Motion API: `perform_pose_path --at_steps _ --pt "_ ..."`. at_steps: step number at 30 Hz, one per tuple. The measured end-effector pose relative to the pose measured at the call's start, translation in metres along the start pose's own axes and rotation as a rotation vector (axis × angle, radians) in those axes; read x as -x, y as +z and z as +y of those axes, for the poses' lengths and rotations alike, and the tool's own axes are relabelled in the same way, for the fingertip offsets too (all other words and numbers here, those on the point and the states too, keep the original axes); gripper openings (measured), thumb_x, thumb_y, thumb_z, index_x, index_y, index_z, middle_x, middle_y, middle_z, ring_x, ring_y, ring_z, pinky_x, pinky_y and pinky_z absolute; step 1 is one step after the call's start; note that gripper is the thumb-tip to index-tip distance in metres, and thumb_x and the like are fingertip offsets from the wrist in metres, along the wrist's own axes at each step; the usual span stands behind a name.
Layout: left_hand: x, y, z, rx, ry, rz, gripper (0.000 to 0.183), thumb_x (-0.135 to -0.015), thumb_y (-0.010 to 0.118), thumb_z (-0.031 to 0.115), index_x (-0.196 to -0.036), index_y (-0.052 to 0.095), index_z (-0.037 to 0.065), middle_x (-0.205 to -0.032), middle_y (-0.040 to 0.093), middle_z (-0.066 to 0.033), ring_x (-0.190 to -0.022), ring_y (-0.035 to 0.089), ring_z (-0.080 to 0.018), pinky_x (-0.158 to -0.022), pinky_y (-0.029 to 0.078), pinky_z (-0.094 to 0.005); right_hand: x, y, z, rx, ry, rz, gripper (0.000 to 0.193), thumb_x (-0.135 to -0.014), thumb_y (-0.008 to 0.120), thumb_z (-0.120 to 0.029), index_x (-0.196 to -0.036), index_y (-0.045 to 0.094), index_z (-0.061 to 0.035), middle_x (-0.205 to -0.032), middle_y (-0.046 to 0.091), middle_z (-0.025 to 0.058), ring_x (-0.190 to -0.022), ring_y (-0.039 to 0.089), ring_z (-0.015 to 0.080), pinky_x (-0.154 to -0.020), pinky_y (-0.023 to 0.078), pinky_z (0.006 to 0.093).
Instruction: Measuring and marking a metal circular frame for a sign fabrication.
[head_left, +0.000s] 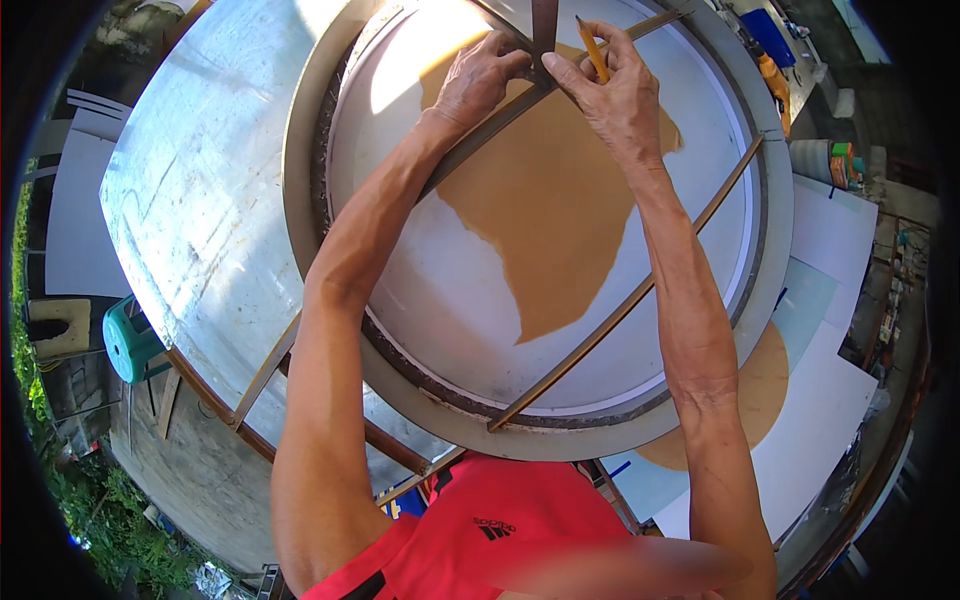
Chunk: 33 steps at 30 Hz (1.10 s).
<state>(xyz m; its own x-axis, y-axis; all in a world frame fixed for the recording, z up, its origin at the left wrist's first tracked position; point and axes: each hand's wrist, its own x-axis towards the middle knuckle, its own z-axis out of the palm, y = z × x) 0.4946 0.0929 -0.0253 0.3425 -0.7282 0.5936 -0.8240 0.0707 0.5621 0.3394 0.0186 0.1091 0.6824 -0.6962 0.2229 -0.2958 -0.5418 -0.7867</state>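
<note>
A large round metal ring (778, 230) stands before me, framing a white disc (400, 290) with an irregular tan-brown patch (545, 220). A flat metal bar (485, 135) crosses the upper part of the ring at a slant. At its middle it meets an upright dark strip (544, 28). My left hand (475, 80) is closed at this junction, its fingertips partly hidden against the bar. From the other side, my right hand (615, 100) has its thumb by the joint. A yellow pencil (592, 50) is tucked between its fingers, point upward.
A second slanted bar (625, 305) spans the ring's lower right. Shiny sheet metal (200, 170) covers the surface at left, with a teal stool (130, 340) beyond it. White sheets (800, 430) and a tan disc (765, 400) lie at right. An orange-handled tool (773, 80) rests farther back.
</note>
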Motion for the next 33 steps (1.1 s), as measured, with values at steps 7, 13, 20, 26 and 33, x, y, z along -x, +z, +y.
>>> perform_pose_path --at_steps 7,13,20,26,33 --pt "0.005 -0.003 0.001 -0.017 -0.002 0.01 0.018 -0.086 0.063 0.007 -0.101 0.073 0.009 -0.108 0.065 -0.013 -0.095 0.068 -0.0315 -0.082 0.056 -0.0399 -0.027 0.015 0.004 0.071 -0.079 0.012 0.043 -0.084 0.08 -0.036 -0.111 0.069 -0.0043 -0.07 0.067 0.0046 -0.062 0.065 0.0133 -0.059 0.053 0.0296" --pt "0.004 -0.001 -0.002 -0.065 0.024 -0.015 0.021 -0.083 0.064 0.003 -0.101 0.074 0.011 -0.11 0.065 -0.0106 -0.096 0.067 -0.0317 -0.085 0.055 -0.0407 -0.033 0.013 -0.001 0.088 -0.191 -0.017 0.03 -0.092 0.071 -0.027 -0.104 0.071 0.0003 -0.071 0.069 0.0073 -0.061 0.064 0.014 -0.057 0.05 0.0305" --pt "0.003 0.002 -0.001 -0.147 0.127 0.148 0.025 -0.088 0.072 0.014 -0.113 0.067 0.01 -0.108 0.064 -0.0128 -0.09 0.066 -0.032 -0.083 0.053 -0.0433 -0.036 0.0 0.004 0.152 -0.179 -0.01 0.022 -0.091 0.07 -0.02 -0.094 0.076 0.0002 -0.067 0.068 0.0124 -0.06 0.064 0.0149 -0.056 0.048 0.0333" --pt "-0.001 0.004 -0.015 0.057 -0.689 0.071 0.03 -0.09 0.071 0.017 -0.114 0.066 0.0 -0.103 0.069 -0.0157 -0.096 0.069 -0.0293 -0.085 0.055 -0.0419 -0.032 -0.004 0.002 0.146 -0.228 -0.003 0.024 -0.093 0.068 -0.021 -0.089 0.075 0.001 -0.064 0.067 0.012 -0.057 0.063 0.0163 -0.056 0.048 0.0345" --pt "-0.001 0.018 -0.003 1.218 -1.139 -0.083 0.039 -0.089 0.077 0.017 -0.11 0.064 -0.013 -0.094 0.073 -0.021 -0.08 0.074 -0.0232 -0.068 0.062 -0.0303 -0.028 -0.016 0.007 0.16 -0.15 -0.071 0.024 -0.093 0.067 -0.021 -0.09 0.075 0.0011 -0.066 0.068 0.0123 -0.059 0.065 0.0177 -0.057 0.049 0.0346"
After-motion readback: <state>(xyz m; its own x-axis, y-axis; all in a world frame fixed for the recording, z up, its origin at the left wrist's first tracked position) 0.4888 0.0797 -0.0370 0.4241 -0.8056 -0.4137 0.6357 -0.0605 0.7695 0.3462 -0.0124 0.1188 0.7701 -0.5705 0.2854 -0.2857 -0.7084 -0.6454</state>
